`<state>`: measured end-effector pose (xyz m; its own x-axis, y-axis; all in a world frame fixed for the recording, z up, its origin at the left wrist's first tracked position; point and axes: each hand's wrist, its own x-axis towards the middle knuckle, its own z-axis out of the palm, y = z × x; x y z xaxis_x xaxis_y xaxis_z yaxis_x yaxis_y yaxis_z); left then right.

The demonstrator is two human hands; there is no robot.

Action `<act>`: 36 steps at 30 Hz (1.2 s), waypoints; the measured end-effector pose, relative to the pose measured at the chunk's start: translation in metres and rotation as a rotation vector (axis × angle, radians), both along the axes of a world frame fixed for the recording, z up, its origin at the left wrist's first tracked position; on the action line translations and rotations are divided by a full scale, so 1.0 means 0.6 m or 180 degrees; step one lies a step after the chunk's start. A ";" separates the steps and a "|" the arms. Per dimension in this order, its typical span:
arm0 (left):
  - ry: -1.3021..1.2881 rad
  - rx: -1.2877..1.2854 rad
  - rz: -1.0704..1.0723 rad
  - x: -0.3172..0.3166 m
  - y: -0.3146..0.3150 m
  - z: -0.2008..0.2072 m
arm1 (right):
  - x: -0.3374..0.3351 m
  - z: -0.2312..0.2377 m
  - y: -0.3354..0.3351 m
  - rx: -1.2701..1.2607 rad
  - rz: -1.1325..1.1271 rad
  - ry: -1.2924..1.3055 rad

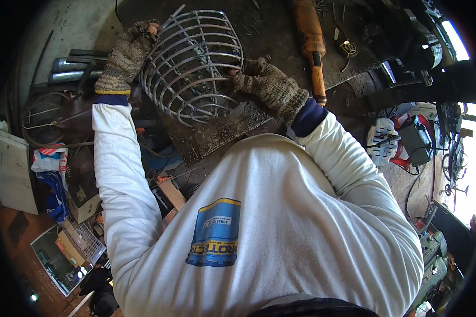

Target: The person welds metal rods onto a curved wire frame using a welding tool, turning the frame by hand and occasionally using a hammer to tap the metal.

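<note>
A curved cage of bent grey metal rods point(195, 66) lies on the dark, worn workbench point(217, 138) in front of me. My left hand point(126, 57), in a brown knitted fingerless glove, is closed at the cage's far left side, by a rod end that sticks out. Gloved the same way, my right hand point(272, 87) has its fingertips closed on the right edge of the cage. Part of each hand's fingers is hidden behind the rods or the glove.
An orange long-bodied power tool point(309, 31) lies right of the cage, with a yellow and black tape measure point(348, 48) beyond it. Metal pipes point(71, 68) are stacked at the left. Dark machinery point(402, 47) stands far right. A glass-fronted panel point(53, 259) leans at lower left.
</note>
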<state>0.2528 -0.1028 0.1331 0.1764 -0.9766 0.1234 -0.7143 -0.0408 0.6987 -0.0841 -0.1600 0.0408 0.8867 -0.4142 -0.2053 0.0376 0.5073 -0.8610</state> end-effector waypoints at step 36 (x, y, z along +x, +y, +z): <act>-0.0300 -0.0030 0.0063 0.038 -0.077 -0.042 | -0.010 0.018 0.011 0.0149 -0.0423 -0.0013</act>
<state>0.2757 -0.1490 0.1078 0.1828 -0.9717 0.1494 -0.7759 -0.0492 0.6289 -0.0898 -0.1537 0.0518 0.8256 -0.5180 -0.2238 0.1105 0.5373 -0.8361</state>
